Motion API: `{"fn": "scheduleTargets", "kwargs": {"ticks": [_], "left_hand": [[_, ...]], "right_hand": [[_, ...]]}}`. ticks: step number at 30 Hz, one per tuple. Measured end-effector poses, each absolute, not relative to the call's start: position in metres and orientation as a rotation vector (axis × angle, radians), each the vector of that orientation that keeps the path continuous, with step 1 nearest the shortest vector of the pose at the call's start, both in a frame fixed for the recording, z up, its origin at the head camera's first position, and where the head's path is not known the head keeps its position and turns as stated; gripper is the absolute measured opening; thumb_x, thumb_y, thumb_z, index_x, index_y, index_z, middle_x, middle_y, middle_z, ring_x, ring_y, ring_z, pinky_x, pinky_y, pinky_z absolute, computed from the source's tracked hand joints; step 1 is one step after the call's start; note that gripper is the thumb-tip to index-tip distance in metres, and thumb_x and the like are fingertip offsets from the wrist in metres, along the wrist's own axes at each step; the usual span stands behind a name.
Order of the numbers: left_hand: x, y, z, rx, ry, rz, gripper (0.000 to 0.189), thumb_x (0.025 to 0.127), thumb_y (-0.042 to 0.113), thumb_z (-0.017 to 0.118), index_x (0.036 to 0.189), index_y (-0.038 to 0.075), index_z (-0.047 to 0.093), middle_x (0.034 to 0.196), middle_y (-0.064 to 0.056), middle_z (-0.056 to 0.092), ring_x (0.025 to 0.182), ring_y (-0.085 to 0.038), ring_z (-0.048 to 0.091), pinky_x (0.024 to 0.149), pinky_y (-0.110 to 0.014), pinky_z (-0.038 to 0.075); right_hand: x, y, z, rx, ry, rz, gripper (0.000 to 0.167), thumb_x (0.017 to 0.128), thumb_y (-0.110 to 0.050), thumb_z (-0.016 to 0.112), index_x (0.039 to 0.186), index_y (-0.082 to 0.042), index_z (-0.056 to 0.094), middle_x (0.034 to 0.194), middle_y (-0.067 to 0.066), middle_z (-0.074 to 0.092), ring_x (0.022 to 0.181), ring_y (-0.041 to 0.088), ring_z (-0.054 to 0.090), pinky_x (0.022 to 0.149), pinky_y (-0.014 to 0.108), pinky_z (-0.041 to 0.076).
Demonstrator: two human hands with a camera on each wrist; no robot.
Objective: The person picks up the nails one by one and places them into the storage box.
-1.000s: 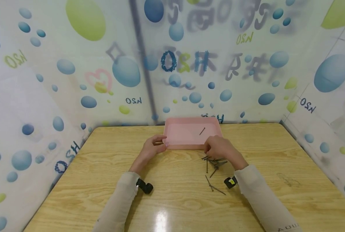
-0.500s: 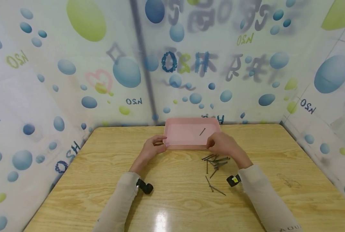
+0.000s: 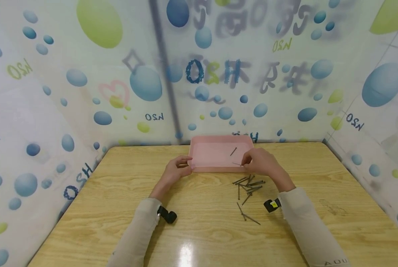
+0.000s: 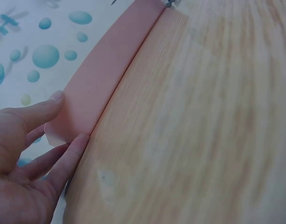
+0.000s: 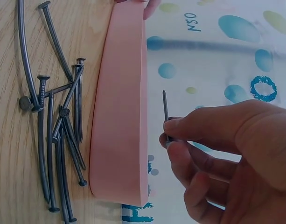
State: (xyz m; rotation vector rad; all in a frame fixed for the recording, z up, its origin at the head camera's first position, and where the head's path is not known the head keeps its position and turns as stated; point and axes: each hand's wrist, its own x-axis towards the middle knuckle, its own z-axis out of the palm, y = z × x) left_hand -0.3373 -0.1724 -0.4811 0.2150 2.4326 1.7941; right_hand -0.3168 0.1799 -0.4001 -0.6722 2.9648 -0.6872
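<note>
The wall (image 3: 185, 100) rises behind everything, pale, printed with blue and green drops and lettering. Against it stands the table (image 3: 202, 200), wood-grained, with a bright glare close to me and a faint dark mark (image 3: 332, 207) off to my right. My left sleeve (image 3: 135, 230) and right sleeve (image 3: 309, 222) reach in over it, both pale.

The tray (image 3: 215, 168), pink and shallow, sits at the table's far edge, roughly central between my arms. My left hand (image 3: 176, 168) is at its near left corner, thumb and fingers apart with the corner held between them. My right hand (image 3: 260, 162) is at the opposite end, above the near right corner, thumb and forefinger pinching a nail, the other fingers curled behind.

A small black camera hangs at each wrist, the left one (image 3: 170, 216) and the right one (image 3: 270, 205).

On the table just in front of the tray, toward its right end, lies the pile (image 5: 51, 149), dark nails crossing one another, too tangled to count. A little nearer to me are a few loose nails (image 3: 252, 220). One nail (image 3: 233, 151) lies aslant inside the tray. The pinched nail (image 5: 165, 107) juts from my fingertips, point outward; whether it touches the tray I cannot tell.
</note>
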Motion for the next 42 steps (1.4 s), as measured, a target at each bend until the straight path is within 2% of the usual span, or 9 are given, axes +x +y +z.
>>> {"fn": "scheduleTargets", "kwargs": {"ticks": [6,13,23,42], "left_hand": [[-0.336,-0.173,-0.483,0.205,2.437,1.788,0.047,0.096,0.018,0.075,0.141,0.011,0.063,0.145,-0.019,0.059,0.131,-0.039,0.06,0.098,-0.04,0.059],[-0.335,-0.171,-0.478,0.19,2.423,1.758,0.052,0.098,0.016,0.072,0.146,0.004,0.057,0.149,-0.023,0.055,0.134,-0.042,0.057,0.099,-0.042,0.059],[-0.335,-0.171,-0.48,0.197,2.435,1.801,0.049,0.095,0.02,0.076,0.141,0.011,0.062,0.145,-0.019,0.059,0.131,-0.039,0.06,0.098,-0.04,0.06],[-0.336,-0.171,-0.481,0.206,2.431,1.816,0.047,0.096,0.017,0.075,0.14,0.01,0.063,0.144,-0.02,0.06,0.13,-0.039,0.061,0.095,-0.038,0.061]], "right_hand": [[-0.317,0.181,-0.402,-0.646,2.977,-0.699,0.014,0.091,-0.01,0.069,0.098,-0.007,0.081,0.095,0.007,0.077,0.082,0.02,0.068,0.075,0.044,0.059],[-0.318,0.182,-0.403,-0.617,3.01,-0.683,0.015,0.092,-0.009,0.068,0.099,-0.005,0.081,0.095,0.008,0.077,0.084,0.021,0.068,0.077,0.045,0.06],[-0.319,0.182,-0.404,-0.611,3.042,-0.688,0.015,0.092,-0.01,0.068,0.1,-0.005,0.08,0.096,0.009,0.077,0.085,0.024,0.07,0.077,0.047,0.06],[-0.32,0.184,-0.411,-0.557,3.095,-0.694,0.017,0.094,-0.011,0.066,0.103,-0.006,0.08,0.097,0.01,0.077,0.083,0.023,0.069,0.074,0.046,0.06]]}}
